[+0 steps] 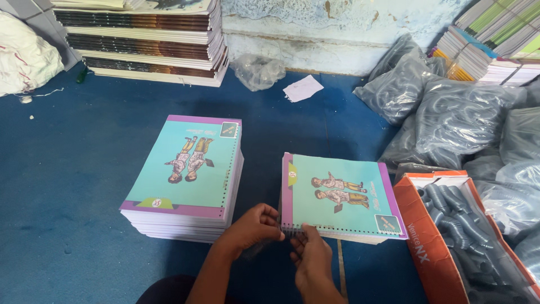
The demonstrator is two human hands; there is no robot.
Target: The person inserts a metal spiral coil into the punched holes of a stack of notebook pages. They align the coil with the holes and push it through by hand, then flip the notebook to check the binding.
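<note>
Your left hand (253, 228) and right hand (309, 256) both pinch the near edge of the notebook (337, 197), where the spiral (295, 229) sits. The notebook lies on the blue floor (67, 169), right of the stack (185, 180). Hold the edge flat and turn the spiral slowly.

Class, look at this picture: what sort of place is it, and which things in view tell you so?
Probably a small notebook-binding workshop. Stacks of punched notebooks sit on a blue floor, bags of plastic spiral coils lie at the right, and both hands work at one notebook's edge.
</note>
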